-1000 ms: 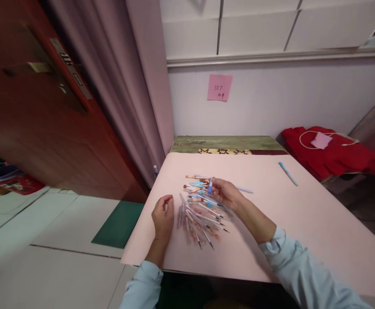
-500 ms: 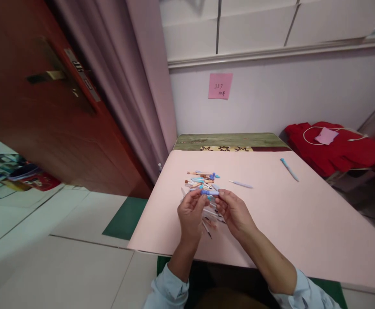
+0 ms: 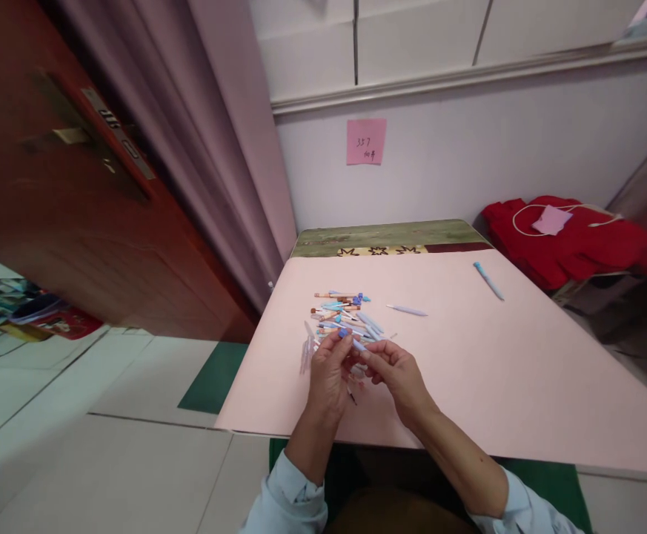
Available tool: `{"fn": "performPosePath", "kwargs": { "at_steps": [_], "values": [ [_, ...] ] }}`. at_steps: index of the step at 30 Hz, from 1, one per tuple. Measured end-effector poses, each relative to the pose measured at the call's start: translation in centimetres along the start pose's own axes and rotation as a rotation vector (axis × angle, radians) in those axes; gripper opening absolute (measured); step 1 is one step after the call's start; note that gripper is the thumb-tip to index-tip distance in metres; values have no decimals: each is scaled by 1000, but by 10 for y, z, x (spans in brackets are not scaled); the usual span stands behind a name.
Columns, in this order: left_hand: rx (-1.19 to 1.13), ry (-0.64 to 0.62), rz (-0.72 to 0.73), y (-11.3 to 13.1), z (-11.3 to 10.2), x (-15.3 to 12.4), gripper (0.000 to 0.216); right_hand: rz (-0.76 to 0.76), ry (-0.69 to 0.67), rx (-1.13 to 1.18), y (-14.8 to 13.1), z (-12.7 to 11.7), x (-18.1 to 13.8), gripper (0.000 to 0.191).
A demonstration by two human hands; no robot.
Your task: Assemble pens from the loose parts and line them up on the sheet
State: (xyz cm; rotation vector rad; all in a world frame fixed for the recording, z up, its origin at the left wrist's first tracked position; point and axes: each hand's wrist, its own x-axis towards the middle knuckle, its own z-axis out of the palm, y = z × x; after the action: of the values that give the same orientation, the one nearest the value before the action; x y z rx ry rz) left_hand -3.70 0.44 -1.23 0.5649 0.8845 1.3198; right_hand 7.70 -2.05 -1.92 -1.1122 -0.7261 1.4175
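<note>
Close above the near side of the table, both hands hold one pen (image 3: 358, 345) with a blue top end and a pale lavender barrel. The fingers of my left hand (image 3: 326, 378) pinch it near the blue end. My right hand (image 3: 404, 378) grips the opposite end of the barrel between thumb and fingers. Just beyond my hands lies a loose pile of pen parts (image 3: 339, 306) in blue, lavender, white and orange-brown. Some parts are hidden under my hands. To the right of the pile lie a lavender pen piece (image 3: 407, 310) and a light-blue pen (image 3: 488, 282).
The table (image 3: 501, 378) has a pink covering, with a green patterned strip (image 3: 379, 236) along its back. Red cloth (image 3: 573, 248) with a white cord sits at the back right. A pink note (image 3: 366, 141) is stuck on the wall. On the left are a curtain and brown door (image 3: 150, 237).
The pen in my hands has turned from nearly level to slanting, its right end now lower. My right hand has shifted slightly left and down. The camera view has shifted a little.
</note>
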Motion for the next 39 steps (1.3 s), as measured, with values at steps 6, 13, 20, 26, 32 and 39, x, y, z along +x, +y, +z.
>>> {"fn": "performPosePath", "kwargs": {
  "at_steps": [6, 13, 20, 26, 32, 39],
  "values": [
    [13, 15, -39, 9, -8, 11, 28, -36, -47, -98, 2, -8, 5, 41],
    [-264, 194, 100, 45, -57, 64, 7, -251, 124, -446, -13, -48, 66, 36],
    [-414, 172, 119, 32, -88, 71, 4, -348, 263, -807, -13, -67, 98, 28],
    [-395, 13, 59, 28, -93, 66, 17, -473, 400, -774, 7, -65, 92, 28],
    [-28, -62, -40, 28, -63, 35, 31, -392, 3, -522, -9, -36, 61, 33],
    [-32, -148, -361, 9, -34, -3, 33, -359, -474, -448, 1, -10, 24, 33]
  ]
}}
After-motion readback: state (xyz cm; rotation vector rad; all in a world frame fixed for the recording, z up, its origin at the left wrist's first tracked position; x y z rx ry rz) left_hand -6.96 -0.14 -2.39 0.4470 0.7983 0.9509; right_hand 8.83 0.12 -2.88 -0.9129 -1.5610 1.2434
